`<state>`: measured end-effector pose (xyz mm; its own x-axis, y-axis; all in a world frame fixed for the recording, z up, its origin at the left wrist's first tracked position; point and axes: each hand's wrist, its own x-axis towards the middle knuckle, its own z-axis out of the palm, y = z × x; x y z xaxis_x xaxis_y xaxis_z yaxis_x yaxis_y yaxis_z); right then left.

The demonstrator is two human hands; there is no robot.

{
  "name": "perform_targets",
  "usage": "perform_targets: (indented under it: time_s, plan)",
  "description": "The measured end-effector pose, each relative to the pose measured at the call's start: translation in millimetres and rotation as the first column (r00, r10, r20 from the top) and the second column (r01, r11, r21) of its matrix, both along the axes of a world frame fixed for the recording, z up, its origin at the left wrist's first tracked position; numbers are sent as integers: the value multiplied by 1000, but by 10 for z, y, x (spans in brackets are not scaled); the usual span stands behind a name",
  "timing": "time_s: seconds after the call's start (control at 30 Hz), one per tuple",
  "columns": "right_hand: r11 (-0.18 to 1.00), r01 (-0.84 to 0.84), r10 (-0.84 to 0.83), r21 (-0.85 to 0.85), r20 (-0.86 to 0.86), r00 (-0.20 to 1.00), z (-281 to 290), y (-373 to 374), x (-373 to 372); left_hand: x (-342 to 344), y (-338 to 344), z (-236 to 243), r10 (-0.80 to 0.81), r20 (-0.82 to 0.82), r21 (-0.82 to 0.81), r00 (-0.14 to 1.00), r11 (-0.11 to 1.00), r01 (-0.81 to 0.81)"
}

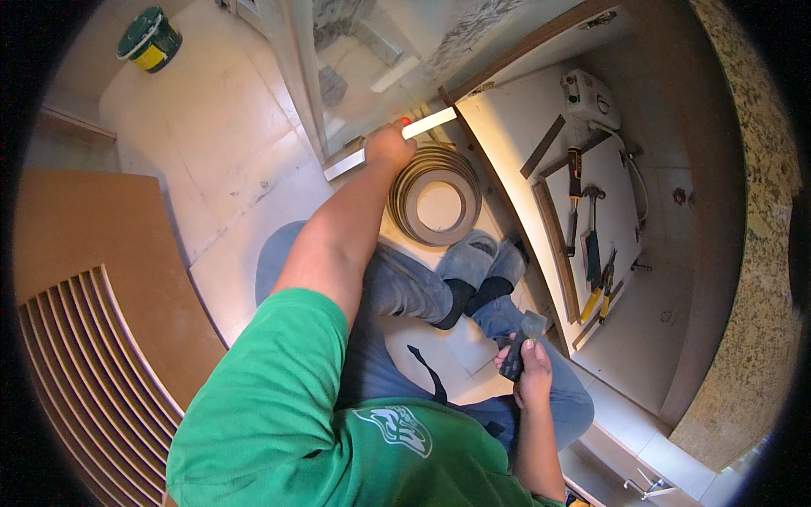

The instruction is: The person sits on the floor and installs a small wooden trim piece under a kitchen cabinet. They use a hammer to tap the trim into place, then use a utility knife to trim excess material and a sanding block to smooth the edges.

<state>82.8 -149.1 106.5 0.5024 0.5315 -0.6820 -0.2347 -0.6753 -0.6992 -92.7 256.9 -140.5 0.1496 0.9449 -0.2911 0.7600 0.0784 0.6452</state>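
Observation:
My left hand reaches forward, its fingers closed round a long, pale, straight bar. The bar lies across the gap by the cabinet's edge, and a small red spot shows beside my fingers. Just below that hand rests a coil of brown-edged strip, wound in a ring. Near my knee, my right hand grips a scraper-like tool with a dark handle. Its greyish flat end points up and away from me; I cannot make out its exact kind.
On the pale cabinet panel at right lie a black-and-orange-handled tool, a hammer and yellow-handled pliers. A white box with a knob stands behind. A speckled countertop edges the right; a slatted brown panel and green bucket are left.

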Motion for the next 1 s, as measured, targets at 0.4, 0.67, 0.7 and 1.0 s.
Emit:
perform_targets:
  time_s: [0.4,0.67,0.7,1.0]
  plan:
    - [1000,-24,24,-13,-6,1000,-142,72,9,35,56,70,13,56,39,998,999,-15]
    - [998,-34,33,-50,-27,999,-171,135,-45,-56,223,106,-191,-26,29,981,981,191]
    - [999,-46,44,-27,-66,997,-164,158,-42,-58,228,112,-209,-42,30,977,977,211]
    - [881,-454,466,-137,75,882,34,1102,213,-18,166,26,-155,-26,104,987,982,157]
